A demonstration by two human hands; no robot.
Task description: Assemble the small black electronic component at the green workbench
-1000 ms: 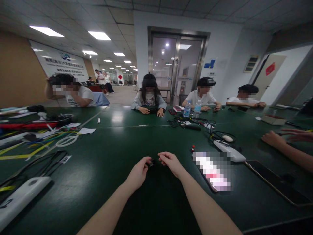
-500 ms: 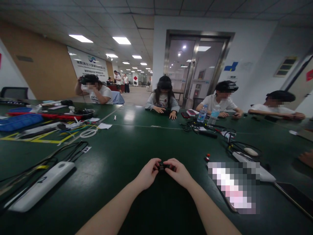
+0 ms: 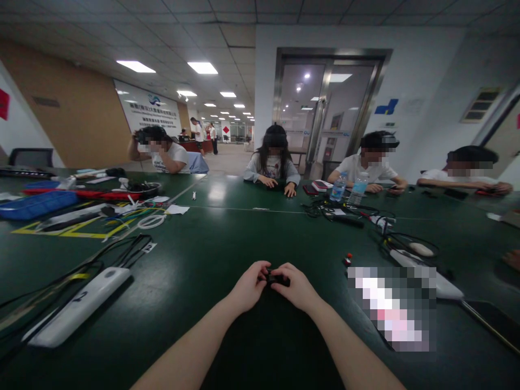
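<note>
A small black object [image 3: 277, 279] is between my two hands, low over the dark green table [image 3: 227, 244]. My left hand [image 3: 252, 283] has its fingers closed at the object's left end. From the right, the thumb and fingers of my right hand [image 3: 296, 286] close on the same object. The fingers cover much of it, and its details are too small to tell. To the right of my hands lies a phone [image 3: 390, 309] with a blurred-out screen, and a small red and white item [image 3: 348, 260] is just above it.
White power strips lie at the left [image 3: 81, 306] and right [image 3: 426, 273], with cables. Farther off are a blue tray [image 3: 38, 205], a coil of white cable [image 3: 151, 221] and two bottles [image 3: 338, 187]. Several people sit across the table.
The view has shifted slightly, so the table items appear a little farther right. My fingers have moved slightly on the black object, and more of its right part shows.
</note>
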